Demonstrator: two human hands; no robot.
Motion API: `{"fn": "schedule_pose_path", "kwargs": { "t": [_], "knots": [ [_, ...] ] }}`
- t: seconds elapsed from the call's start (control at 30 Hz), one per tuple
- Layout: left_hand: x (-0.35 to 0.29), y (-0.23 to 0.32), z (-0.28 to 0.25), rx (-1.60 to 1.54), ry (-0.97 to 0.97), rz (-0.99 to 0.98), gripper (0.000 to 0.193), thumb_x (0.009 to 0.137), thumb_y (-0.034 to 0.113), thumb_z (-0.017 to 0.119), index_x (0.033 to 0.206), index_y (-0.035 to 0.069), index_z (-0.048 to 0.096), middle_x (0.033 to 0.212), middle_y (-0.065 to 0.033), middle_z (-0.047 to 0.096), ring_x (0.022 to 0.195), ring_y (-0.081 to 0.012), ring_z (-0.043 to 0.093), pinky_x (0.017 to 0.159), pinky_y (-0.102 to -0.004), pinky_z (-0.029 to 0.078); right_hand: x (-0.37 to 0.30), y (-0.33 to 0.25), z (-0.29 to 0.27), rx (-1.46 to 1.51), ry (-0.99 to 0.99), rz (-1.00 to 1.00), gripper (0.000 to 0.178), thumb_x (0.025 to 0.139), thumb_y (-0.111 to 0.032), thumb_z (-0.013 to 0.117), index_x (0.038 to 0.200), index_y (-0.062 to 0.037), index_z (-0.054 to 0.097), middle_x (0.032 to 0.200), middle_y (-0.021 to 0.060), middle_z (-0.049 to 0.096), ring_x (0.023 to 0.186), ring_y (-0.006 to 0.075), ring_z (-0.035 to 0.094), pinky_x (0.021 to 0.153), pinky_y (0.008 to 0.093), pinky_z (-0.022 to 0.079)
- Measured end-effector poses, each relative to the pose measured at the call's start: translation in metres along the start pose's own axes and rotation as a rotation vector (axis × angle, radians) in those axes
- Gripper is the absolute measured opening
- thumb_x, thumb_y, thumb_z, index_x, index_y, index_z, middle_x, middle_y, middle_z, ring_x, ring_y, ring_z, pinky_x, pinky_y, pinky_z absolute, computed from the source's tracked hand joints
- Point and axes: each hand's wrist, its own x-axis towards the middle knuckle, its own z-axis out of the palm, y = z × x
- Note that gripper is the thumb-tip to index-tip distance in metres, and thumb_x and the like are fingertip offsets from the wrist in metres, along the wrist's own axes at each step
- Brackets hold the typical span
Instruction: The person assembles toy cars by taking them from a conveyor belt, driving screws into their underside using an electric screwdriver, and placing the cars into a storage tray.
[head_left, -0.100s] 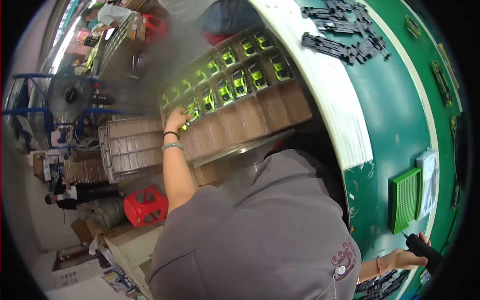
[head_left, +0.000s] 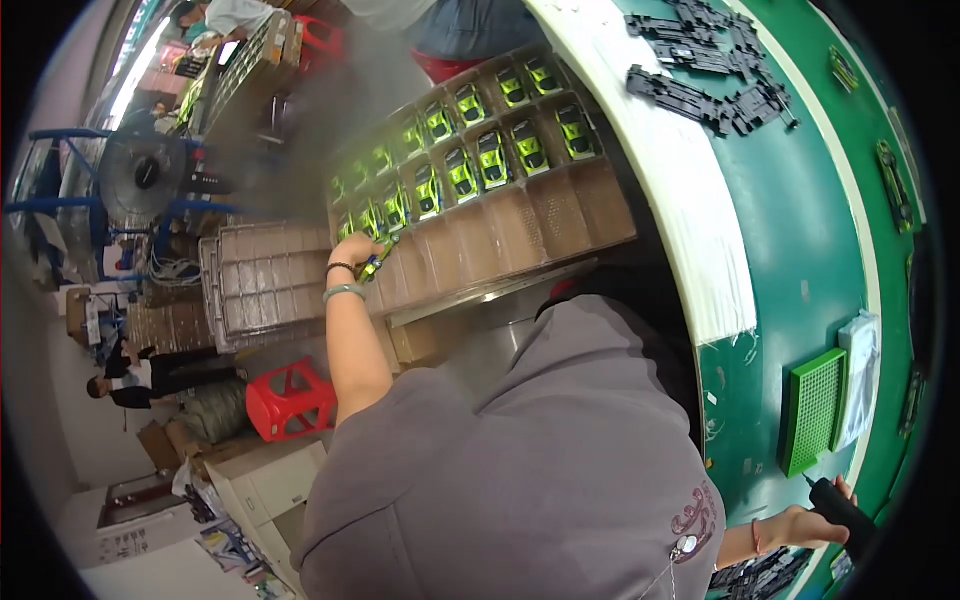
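Observation:
My left hand (head_left: 354, 252) is closed on a yellow-green toy car (head_left: 374, 264), held tilted over the near left part of a clear divided tray (head_left: 500, 225). Two rows of similar toy cars (head_left: 461, 173) sit in the tray's far compartments; the nearer row of compartments shows brown through the plastic. At lower right, my right hand (head_left: 800, 526) grips a black electric screwdriver (head_left: 838, 508). Its thin bit points toward a green perforated block (head_left: 815, 412) on the green bench (head_left: 800, 250).
Black car chassis parts (head_left: 680, 95) lie on the bench beside a white cloth strip (head_left: 690, 200). More toy cars (head_left: 893, 185) rest along the far right strip. A red stool (head_left: 290, 400), a fan (head_left: 146, 172) and stacked trays (head_left: 265, 285) stand at left. Other people are nearby.
My left hand has drawn slightly back from the tray's car row, and the toy car in it shows more fully. The right hand still holds the screwdriver; the view has shifted a little.

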Motion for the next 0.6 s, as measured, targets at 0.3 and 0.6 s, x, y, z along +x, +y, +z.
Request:
{"fn": "schedule_pose_path", "kwargs": {
  "t": [0.3,0.6],
  "knots": [
    [0.03,-0.112,0.039,0.167,0.262,-0.371,0.042,0.073,0.023,0.076,0.102,-0.005,0.064,0.108,-0.0214,0.063,0.104,-0.0339,0.06,0.084,-0.043,0.05,-0.016,-0.021,0.02,0.008,-0.056,-0.018,0.103,0.071,-0.085,0.027,0.097,0.0109,0.051,0.089,0.0199,0.06,0.085,0.0285,0.059,0.083,0.0366,0.048],
    [0.021,-0.144,0.03,0.104,0.189,-0.438,0.043,0.067,0.02,0.079,0.101,-0.004,0.066,0.11,-0.0196,0.063,0.102,-0.0299,0.062,0.087,-0.039,0.049,-0.017,-0.016,0.027,0.038,-0.106,-0.036,0.102,0.071,-0.085,0.027,0.097,0.0109,0.052,0.088,0.0201,0.06,0.084,0.0282,0.059,0.082,0.0362,0.049]
  ]
}}
